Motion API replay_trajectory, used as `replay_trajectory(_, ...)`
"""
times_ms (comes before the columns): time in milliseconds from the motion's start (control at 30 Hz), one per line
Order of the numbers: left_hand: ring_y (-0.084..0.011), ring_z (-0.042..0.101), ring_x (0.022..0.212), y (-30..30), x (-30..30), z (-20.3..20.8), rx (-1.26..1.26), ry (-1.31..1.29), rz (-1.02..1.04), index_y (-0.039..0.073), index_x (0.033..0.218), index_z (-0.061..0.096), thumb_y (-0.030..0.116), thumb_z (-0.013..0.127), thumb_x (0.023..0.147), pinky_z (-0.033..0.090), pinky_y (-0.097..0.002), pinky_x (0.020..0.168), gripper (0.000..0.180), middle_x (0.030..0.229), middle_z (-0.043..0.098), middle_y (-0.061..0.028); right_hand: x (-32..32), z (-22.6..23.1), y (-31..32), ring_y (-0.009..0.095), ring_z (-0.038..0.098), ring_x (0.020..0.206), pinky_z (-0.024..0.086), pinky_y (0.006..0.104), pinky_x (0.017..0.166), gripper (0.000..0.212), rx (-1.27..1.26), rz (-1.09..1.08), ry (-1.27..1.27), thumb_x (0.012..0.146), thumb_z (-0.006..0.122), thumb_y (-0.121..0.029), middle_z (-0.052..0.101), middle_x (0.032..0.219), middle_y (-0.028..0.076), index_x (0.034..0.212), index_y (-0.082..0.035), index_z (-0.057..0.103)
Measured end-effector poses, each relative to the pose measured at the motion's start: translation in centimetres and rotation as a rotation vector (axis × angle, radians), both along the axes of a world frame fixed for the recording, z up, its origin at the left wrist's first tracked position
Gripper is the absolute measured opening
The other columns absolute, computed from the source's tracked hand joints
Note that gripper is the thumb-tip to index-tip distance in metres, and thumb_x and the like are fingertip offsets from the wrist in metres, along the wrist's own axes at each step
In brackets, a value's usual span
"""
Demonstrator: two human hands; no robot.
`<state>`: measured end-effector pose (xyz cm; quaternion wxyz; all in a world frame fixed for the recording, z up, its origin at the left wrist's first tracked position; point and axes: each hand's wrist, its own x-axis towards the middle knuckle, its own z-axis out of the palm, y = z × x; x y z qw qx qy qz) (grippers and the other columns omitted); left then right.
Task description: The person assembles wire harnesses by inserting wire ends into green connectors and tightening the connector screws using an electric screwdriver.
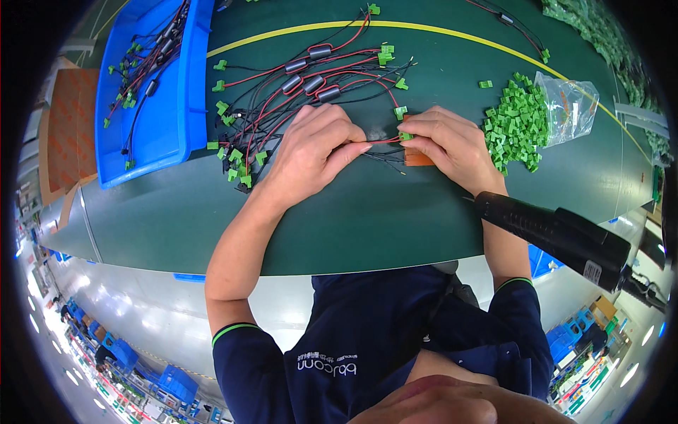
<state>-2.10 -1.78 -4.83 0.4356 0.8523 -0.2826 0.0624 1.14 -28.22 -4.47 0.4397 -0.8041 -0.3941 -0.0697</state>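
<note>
smooth plastic bin [198, 85], plastic connectors [515, 121], glossy crinkled plastic bag [575, 112], smooth tabletop [367, 219], matt cloth shirt [374, 321]

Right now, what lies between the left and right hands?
In the head view, a red wire runs from the left hand to a green connector at the right hand; black wires and part of an orange block show below.

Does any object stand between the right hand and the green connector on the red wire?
Nothing visible: the right hand holds the green connector, and the red wire runs uncovered to the left hand. The black tool is by the right forearm.
</note>
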Motion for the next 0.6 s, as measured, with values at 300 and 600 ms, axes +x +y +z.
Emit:
replay_trajectory(300, -0.0237, 0.058, 0.073, -0.6, 0.3, -0.3, 0.095, -0.346, 0.008, 0.006, 0.088, 0.069, 0.006, 0.086, 0.074, 0.041, -0.0372, 0.067, 0.022, 0.08, 0.058, -0.0044, 0.2, 0.1, -0.9, 0.031, 0.068, 0.095, 0.056, 0.0396, 0.081, 0.022, -0.051, 0.086, 0.204, 0.087, 0.077, -0.003, 0.07, 0.101, 0.013, 0.109, -0.002, 0.072)
replay_trajectory(600, -0.0257, 0.059, 0.07, -0.6, 0.5, -0.7, 0.051, -0.265, -0.031, 0.004, 0.084, 0.068, 0.003, 0.086, 0.074, 0.045, -0.0384, 0.062, 0.02, 0.077, 0.057, -0.0058, -0.1, -0.3, -1.2, 0.031, 0.068, 0.094, 0.056, 0.0393, 0.08, 0.022, -0.063, 0.052, 0.211, 0.089, 0.076, -0.005, 0.07, 0.102, 0.012, 0.11, -0.002, 0.071)
